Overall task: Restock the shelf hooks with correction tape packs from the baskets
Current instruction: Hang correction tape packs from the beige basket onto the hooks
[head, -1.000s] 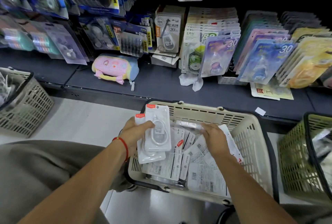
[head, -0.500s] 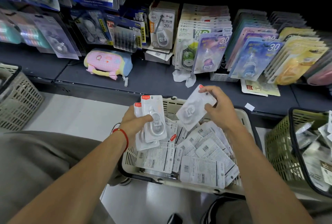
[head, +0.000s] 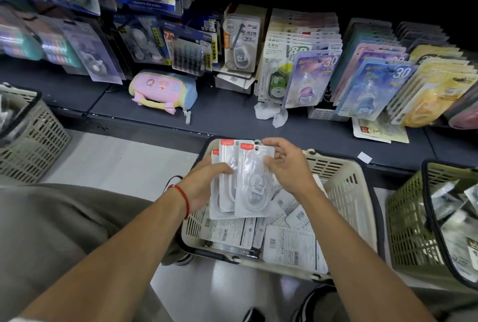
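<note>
a pink, yellow and blue pencil pouch (head: 163,90) lies on the dark shelf ledge (head: 222,117) at centre left of the frame. right of it sit two crumpled white scraps (head: 271,114). a small white slip (head: 364,157) lies at the ledge's right edge. pale floor (head: 116,158) shows at lower left.

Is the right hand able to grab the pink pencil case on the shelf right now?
Probably yes. The right hand only touches the packs that the left hand holds, and nothing blocks the pink pencil case.
</note>
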`<move>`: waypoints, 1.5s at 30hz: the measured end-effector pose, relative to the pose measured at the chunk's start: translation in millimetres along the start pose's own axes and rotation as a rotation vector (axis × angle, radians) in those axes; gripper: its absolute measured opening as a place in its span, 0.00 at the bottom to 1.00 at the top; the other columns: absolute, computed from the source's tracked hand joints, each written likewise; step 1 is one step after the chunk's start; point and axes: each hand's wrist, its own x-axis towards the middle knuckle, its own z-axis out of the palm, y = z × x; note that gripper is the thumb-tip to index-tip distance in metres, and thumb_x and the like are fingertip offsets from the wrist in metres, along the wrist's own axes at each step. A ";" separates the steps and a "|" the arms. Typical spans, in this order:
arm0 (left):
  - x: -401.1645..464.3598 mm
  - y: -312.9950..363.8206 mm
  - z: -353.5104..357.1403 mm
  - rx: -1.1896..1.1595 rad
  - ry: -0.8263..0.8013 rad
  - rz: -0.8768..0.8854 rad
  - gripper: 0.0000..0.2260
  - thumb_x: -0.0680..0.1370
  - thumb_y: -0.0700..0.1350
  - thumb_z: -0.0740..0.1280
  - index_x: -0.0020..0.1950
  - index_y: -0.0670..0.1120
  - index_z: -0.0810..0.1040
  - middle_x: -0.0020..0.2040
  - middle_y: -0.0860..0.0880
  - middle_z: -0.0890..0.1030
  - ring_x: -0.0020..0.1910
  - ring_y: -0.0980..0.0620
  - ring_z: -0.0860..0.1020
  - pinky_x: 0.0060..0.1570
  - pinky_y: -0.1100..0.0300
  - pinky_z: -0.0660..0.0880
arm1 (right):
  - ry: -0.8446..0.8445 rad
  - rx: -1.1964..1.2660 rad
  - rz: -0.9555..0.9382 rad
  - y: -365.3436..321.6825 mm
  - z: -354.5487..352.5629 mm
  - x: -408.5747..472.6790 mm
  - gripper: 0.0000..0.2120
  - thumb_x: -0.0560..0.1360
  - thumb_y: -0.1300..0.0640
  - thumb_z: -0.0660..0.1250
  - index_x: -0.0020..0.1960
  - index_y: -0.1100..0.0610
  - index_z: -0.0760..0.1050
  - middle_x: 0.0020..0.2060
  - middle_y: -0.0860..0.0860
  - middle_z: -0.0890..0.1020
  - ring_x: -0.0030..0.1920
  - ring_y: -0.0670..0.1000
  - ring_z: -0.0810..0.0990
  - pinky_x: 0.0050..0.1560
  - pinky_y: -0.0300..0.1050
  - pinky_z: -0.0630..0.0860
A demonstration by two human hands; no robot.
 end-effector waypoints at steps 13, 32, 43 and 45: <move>4.3 -6.9 -16.2 0.068 0.500 0.040 0.29 0.68 0.41 0.84 0.65 0.51 0.78 0.58 0.47 0.86 0.57 0.43 0.85 0.60 0.37 0.81 | -0.554 -0.661 0.237 55.3 29.6 -33.0 0.16 0.80 0.46 0.72 0.64 0.50 0.76 0.54 0.52 0.83 0.50 0.52 0.83 0.48 0.45 0.77; 3.8 -1.3 -0.9 0.248 0.286 0.144 0.32 0.66 0.42 0.85 0.66 0.57 0.76 0.57 0.57 0.86 0.56 0.55 0.84 0.47 0.61 0.81 | -0.458 -0.052 0.312 -16.3 -70.3 -5.3 0.05 0.79 0.63 0.72 0.53 0.63 0.85 0.47 0.57 0.89 0.52 0.55 0.89 0.45 0.44 0.83; -8.0 31.8 38.3 0.081 0.133 0.310 0.29 0.70 0.44 0.81 0.69 0.52 0.76 0.60 0.52 0.87 0.61 0.50 0.85 0.64 0.47 0.80 | -0.212 -0.275 0.019 -112.6 -110.2 34.8 0.15 0.83 0.56 0.70 0.37 0.56 0.77 0.25 0.42 0.76 0.26 0.42 0.72 0.30 0.35 0.70; -12.7 43.9 51.4 -0.007 0.072 0.354 0.29 0.72 0.43 0.79 0.71 0.49 0.75 0.62 0.47 0.86 0.62 0.46 0.84 0.59 0.50 0.83 | -0.193 -0.210 0.027 -124.4 -107.4 37.0 0.14 0.84 0.57 0.68 0.40 0.58 0.78 0.25 0.43 0.78 0.25 0.42 0.74 0.28 0.36 0.71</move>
